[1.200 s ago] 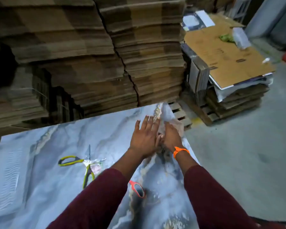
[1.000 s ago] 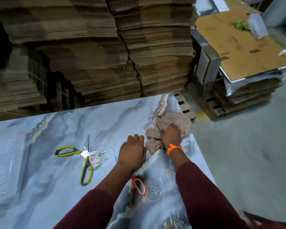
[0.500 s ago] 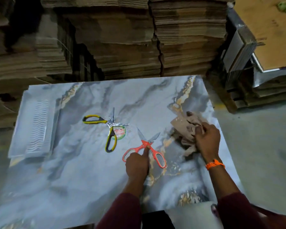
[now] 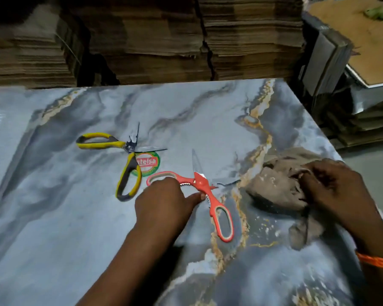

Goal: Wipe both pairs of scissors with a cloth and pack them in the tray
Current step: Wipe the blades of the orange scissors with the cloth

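Stacked cardboard backs a marbled desk (image 4: 80, 217). Mid-desk, the red scissors (image 4: 210, 191) lie splayed; the left hand (image 4: 164, 204) rests its fingers (image 4: 197, 196) between the handles, loosely spread, nearest the pivot. By the right edge, the right hand (image 4: 332, 191) clutches the cloth (image 4: 276, 186).

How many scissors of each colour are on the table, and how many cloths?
Yellow-and-grey handled scissors: 1
Red-orange handled scissors: 1
Crumpled brown cloth: 1
Total: 3 things on the marble-patterned table
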Demonstrator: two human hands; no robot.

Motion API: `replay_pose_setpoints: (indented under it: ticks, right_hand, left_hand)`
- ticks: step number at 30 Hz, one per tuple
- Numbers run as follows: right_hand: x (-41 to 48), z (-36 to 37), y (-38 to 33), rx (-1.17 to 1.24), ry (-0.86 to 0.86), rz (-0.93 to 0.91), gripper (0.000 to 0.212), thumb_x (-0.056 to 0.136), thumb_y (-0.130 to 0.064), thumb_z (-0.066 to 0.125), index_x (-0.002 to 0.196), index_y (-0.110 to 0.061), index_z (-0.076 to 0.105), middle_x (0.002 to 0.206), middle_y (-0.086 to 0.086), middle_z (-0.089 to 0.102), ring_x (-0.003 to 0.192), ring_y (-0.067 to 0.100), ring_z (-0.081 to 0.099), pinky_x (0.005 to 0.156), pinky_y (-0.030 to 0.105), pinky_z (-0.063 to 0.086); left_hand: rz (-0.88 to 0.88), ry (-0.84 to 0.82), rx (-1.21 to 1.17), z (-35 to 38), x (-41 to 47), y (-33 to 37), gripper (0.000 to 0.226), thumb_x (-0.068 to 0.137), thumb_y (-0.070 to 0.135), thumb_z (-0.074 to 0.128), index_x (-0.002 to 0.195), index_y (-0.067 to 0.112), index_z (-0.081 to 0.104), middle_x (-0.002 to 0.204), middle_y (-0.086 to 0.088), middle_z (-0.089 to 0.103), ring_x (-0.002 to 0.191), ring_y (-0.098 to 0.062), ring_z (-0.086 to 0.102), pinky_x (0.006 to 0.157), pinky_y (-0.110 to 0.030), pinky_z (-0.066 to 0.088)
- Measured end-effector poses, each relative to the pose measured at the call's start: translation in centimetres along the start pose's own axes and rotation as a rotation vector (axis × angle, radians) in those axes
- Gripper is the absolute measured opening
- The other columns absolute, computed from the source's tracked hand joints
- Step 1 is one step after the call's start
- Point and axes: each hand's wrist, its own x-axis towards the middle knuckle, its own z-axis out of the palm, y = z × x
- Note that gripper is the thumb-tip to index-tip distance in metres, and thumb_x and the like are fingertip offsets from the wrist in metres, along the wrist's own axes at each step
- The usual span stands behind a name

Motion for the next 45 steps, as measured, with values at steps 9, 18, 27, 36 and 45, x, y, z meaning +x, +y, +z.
replay_pose_setpoints:
  ticks: [9,18,27,36,45]
  right_hand:
    - [-2.6,3.0,2.3,0.117,0.232,-0.173,0.026,0.090,-0.030,0.055,0.081,-0.010,0.069,0.076,0.008,0.066,0.076,0.026,0.064,0.073,0.049,0.052]
    - [-5.5,4.0,1.2,0.314,0.487,-0.083,0.023,0.100,-0.018,0.063,0.078,-0.013,0.064,0.074,0.005,0.064,0.077,0.031,0.061,0.066,0.041,0.045]
    - [-5.2,2.9,-2.6,0.719,0.440,-0.061,0.013,0.101,-0.014,0.064,0.096,-0.018,0.076,0.085,-0.007,0.076,0.076,-0.002,0.065,0.069,0.011,0.052]
    - [-4.2,3.4,-5.9,0.691,0.313,0.080,0.022,0.101,-0.020,0.060,0.088,-0.012,0.075,0.080,0.011,0.076,0.072,0.018,0.064,0.067,0.034,0.050]
    - [-1.5,1.7,-11.8,-0.227,-0.316,-0.253,0.026,0.084,0.001,0.066,0.091,-0.019,0.081,0.088,-0.002,0.079,0.090,0.016,0.073,0.080,0.034,0.058]
  left_hand:
    - [0.368,0.295,0.163,1.1,0.6,-0.2,0.029,0.094,0.040,0.061,0.117,0.023,0.063,0.117,-0.008,0.070,0.110,-0.033,0.065,0.073,-0.033,0.041]
    - [0.424,0.387,0.036,2.2,-2.5,-1.8,0.027,0.090,0.011,0.055,0.116,0.013,0.047,0.103,-0.015,0.068,0.095,-0.038,0.066,0.061,-0.037,0.040]
    - [0.469,0.440,-1.140,1.4,-0.8,-3.4,0.028,0.100,-0.004,0.052,0.099,0.024,0.055,0.096,-0.012,0.076,0.094,-0.027,0.075,0.086,-0.040,0.062]
    - [0.353,0.388,-1.544,0.3,0.3,-3.1,0.024,0.101,0.015,0.061,0.125,0.019,0.058,0.119,-0.014,0.070,0.109,-0.028,0.072,0.085,-0.038,0.061]
    - [0.276,0.351,-1.679,-1.2,-1.3,-4.3,0.062,0.090,0.011,0.077,0.137,0.019,0.037,0.092,-0.015,0.077,0.080,-0.028,0.077,0.078,-0.041,0.062]
